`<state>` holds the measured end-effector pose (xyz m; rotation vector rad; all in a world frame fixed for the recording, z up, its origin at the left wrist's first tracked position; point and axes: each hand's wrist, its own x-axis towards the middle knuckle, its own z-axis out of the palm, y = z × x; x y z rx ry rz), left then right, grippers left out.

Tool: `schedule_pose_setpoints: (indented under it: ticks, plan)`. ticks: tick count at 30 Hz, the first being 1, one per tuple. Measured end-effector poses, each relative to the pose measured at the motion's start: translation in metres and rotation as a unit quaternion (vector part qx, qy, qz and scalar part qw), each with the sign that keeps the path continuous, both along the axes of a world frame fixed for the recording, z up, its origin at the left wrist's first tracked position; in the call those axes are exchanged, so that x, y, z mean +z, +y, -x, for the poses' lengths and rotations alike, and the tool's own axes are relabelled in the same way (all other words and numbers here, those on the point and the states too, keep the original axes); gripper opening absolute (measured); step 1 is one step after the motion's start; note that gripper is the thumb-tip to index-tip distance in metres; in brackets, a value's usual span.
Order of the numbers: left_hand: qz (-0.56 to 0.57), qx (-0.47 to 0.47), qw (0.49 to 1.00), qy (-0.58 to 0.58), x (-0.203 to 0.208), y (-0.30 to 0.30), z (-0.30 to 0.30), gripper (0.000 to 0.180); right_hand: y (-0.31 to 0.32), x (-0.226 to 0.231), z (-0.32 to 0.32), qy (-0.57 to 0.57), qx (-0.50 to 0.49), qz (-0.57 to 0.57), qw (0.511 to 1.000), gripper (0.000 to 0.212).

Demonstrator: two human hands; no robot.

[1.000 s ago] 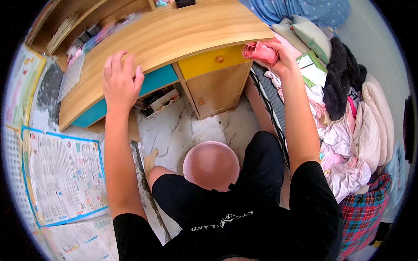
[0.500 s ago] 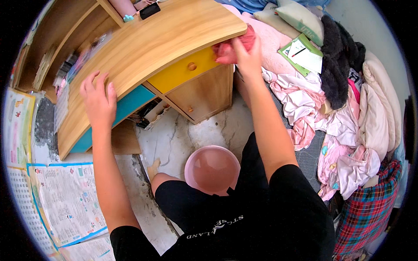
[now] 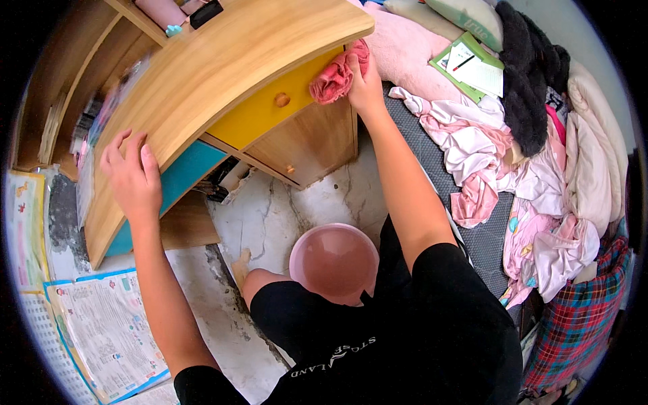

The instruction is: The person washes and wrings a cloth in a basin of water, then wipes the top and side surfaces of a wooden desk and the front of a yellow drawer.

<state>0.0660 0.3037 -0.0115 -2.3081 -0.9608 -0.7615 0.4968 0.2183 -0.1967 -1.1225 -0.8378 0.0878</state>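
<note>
My right hand [image 3: 365, 86] grips a crumpled red cloth [image 3: 335, 79]. The cloth lies against the right end of the yellow drawer front [image 3: 270, 101], just under the desktop's rounded corner, and the round wooden knob [image 3: 282, 100] is to its left. At the left, my left hand [image 3: 133, 174] rests on the front edge of the wooden desktop [image 3: 223, 74], its fingers apart and nothing in them. Below that hand is the teal drawer front [image 3: 192, 169]. A wooden cabinet door [image 3: 304, 138] is under the yellow drawer.
A pink basin [image 3: 334, 260] stands on the marbled floor between my legs. On the right, a grey-covered bed [image 3: 482, 233] bears rumpled pink and white clothes [image 3: 466, 145], a green folder [image 3: 445, 64] and dark fluffy fabric [image 3: 530, 88]. Printed sheets [image 3: 101, 334] lie at lower left.
My right hand has brought the red cloth from the desktop's corner down and left onto the yellow drawer front. My left hand stays at the desk edge. The view has shifted slightly.
</note>
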Motion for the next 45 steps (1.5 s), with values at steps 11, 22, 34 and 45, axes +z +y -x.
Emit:
schedule_pose_setpoints:
  ticks: [11, 22, 34, 45]
  plan:
    - [-0.014, 0.017, 0.999, 0.039, 0.01, -0.004, 0.013, 0.039, 0.003, -0.02, 0.005, -0.015, 0.139, 0.009, 0.99, 0.063]
    - [-0.011, 0.021, 0.999, 0.041, 0.009, -0.003, 0.015, 0.042, 0.003, 0.03, 0.024, -0.041, 0.061, -0.014, 0.997, 0.066]
    - [-0.01, 0.031, 0.999, 0.043, 0.009, -0.005, 0.012, 0.042, -0.013, 0.023, 0.069, -0.333, -0.148, -0.019, 0.931, 0.075]
    - [0.007, 0.042, 0.998, 0.039, 0.003, -0.009, 0.013, 0.044, -0.015, 0.014, 0.069, -0.383, -0.068, -0.045, 0.92, 0.082]
